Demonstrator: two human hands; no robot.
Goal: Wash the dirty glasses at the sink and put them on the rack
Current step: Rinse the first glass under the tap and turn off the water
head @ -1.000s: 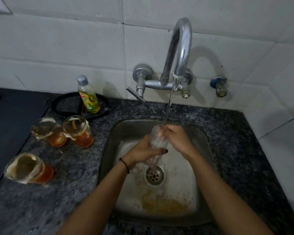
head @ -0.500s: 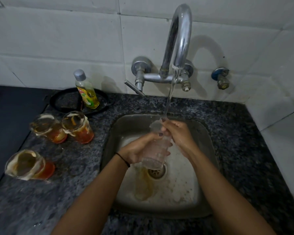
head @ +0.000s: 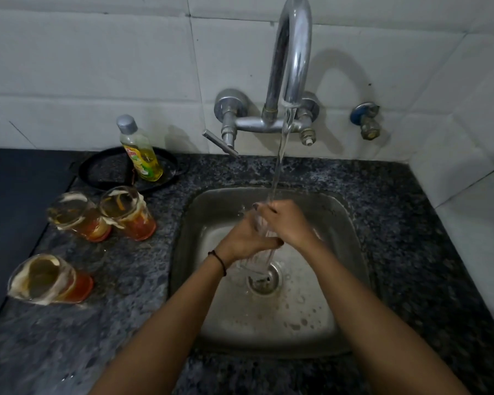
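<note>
A clear glass (head: 255,262) is held under the running tap (head: 293,52) by both hands, inside the sink (head: 351,252).

The hands are met over the middle of the basin, above the drain (head: 264,280), with open room left to each steel wall and the spout well above. The left hand (head: 246,238) is brought in from the left, its fingers wrapped round the glass's body. The right hand (head: 285,223) is laid over the rim, fingers curled onto it, and is struck by the water stream (head: 280,155). The glass is tilted, its base shown below the fingers. On the granite counter (head: 411,223) left of the sink, two dirty glasses (head: 127,212) are stood side by side just beside the rim. A third dirty glass (head: 50,279) is set nearer the front, and a dish-soap bottle (head: 141,152) behind.
</note>
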